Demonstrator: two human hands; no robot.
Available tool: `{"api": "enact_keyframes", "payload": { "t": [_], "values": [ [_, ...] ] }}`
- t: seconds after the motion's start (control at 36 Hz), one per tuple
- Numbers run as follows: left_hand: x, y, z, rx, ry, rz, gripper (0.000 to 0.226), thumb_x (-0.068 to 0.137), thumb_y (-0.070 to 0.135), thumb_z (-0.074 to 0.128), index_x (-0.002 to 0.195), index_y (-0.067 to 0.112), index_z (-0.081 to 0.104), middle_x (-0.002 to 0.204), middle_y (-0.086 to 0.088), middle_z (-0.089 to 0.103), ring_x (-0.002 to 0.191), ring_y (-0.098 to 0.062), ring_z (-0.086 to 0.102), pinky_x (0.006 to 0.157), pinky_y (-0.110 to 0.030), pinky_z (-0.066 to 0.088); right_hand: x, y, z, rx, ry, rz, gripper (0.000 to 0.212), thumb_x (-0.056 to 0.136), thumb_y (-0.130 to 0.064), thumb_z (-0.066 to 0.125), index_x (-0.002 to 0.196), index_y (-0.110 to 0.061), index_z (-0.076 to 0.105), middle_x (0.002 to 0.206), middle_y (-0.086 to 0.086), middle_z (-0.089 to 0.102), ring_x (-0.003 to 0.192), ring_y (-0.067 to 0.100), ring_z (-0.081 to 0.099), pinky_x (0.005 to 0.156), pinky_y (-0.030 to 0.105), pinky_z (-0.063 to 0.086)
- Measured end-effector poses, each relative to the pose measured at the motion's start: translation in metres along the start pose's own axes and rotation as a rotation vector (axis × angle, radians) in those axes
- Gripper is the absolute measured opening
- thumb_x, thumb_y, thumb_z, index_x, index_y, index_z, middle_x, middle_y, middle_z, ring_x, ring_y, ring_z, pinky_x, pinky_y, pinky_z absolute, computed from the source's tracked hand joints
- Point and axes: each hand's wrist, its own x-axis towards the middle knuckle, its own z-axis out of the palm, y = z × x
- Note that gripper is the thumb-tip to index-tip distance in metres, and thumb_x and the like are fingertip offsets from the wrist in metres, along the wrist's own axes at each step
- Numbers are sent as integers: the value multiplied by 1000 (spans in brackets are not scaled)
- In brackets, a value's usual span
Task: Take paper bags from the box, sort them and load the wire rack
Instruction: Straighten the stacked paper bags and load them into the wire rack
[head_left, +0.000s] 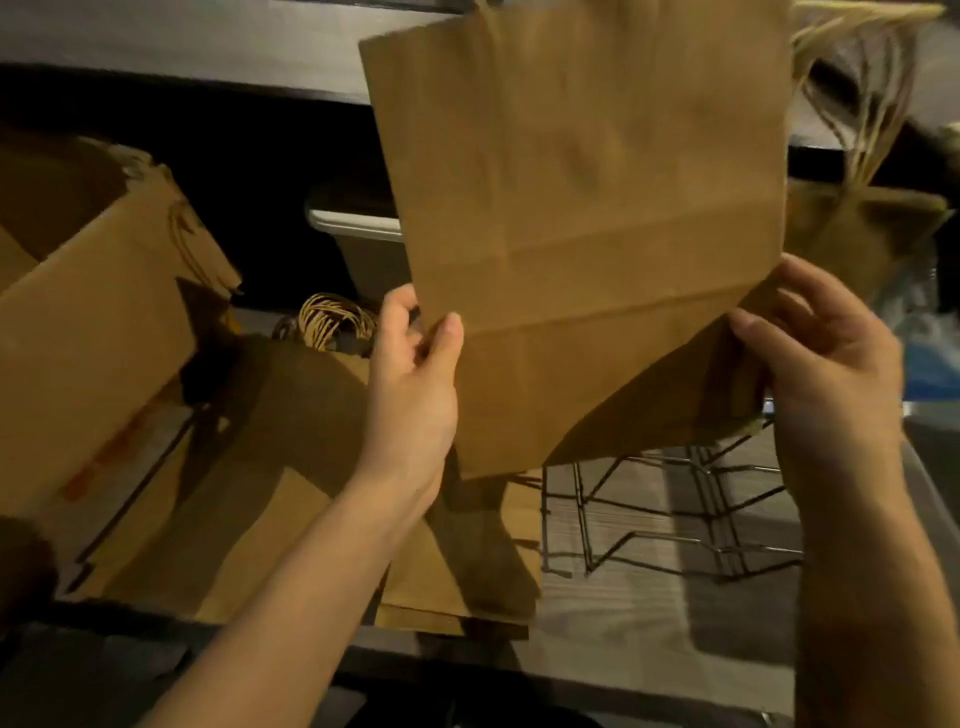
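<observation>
I hold a flat brown paper bag (587, 208) upright in front of me, its folded bottom end toward me. My left hand (415, 374) pinches its lower left edge, thumb on the front. My right hand (826, 374) grips the lower right corner. Below the bag stands the black wire rack (670, 525) on the table, its near slots showing bare wire. A stack of flat paper bags (291, 467) with twisted handles lies left of the rack. The open cardboard box (93, 312) sits at the far left.
More bags with pale twisted handles (862, 104) stand at the upper right, behind the held bag. A grey bin (358, 228) sits under a dark shelf at the back. The table's front edge runs along the bottom, and something blue lies at the right edge.
</observation>
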Motion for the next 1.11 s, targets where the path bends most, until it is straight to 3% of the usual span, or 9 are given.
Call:
{"api": "enact_keyframes", "payload": {
  "t": [0.22,0.36,0.56,0.64,0.72,0.83,0.92,1.0,1.11],
  "values": [
    [26,23,63,115,-119,219,18,100,11,39,117,17,44,115,-3,61,106,-12,60,97,-40,49,40,12,-24,-158,247,-201,40,90,-7,50,130,-9,52,121,3,61,111,8,59,96,34,50],
    [41,17,95,155,-158,269,16,102,14,36,112,25,42,106,12,56,97,5,56,89,-20,48,60,24,-31,-164,367,-252,48,86,-10,50,134,-7,43,127,1,54,118,7,52,100,32,46],
    [51,-19,114,229,-209,159,17,103,21,34,118,26,35,109,11,55,97,-1,55,89,-24,48,70,62,-36,-108,407,-115,57,77,-9,52,133,-7,38,137,13,47,130,23,44,107,43,39],
    [48,-41,114,290,-231,87,17,101,20,37,115,29,30,110,14,54,94,8,54,80,-14,44,65,76,-37,-56,401,-12,49,74,-7,49,120,-20,36,129,12,50,120,25,51,101,47,43],
    [44,-57,112,295,-223,-24,25,100,17,41,112,32,26,111,12,54,98,4,54,88,-22,46,59,89,-39,-50,380,41,46,76,0,48,109,-28,31,123,12,51,110,24,57,95,46,48],
    [38,-69,109,354,-284,-120,43,100,20,40,124,48,20,130,14,45,113,2,46,96,-15,36,51,108,-45,-141,228,157,76,86,-1,55,145,-22,11,118,-12,53,104,13,59,97,44,50],
    [36,-71,109,416,-349,-213,49,102,28,35,147,26,16,125,21,38,113,6,35,84,1,31,46,113,-46,-235,162,158,96,86,-6,59,151,-22,-10,143,-5,42,130,15,44,110,46,37],
    [36,-66,109,404,-355,-212,48,101,31,36,145,18,23,133,13,44,125,-4,39,101,-19,32,44,106,-40,-260,154,105,100,87,-4,60,150,-19,-16,159,0,10,144,11,19,119,38,20],
    [37,-58,110,393,-360,-184,38,101,32,37,136,17,35,124,15,46,122,-3,42,95,-17,31,44,95,-27,-298,194,14,99,85,-2,60,150,-14,-14,160,4,0,147,13,4,121,36,9]
  ]
}}
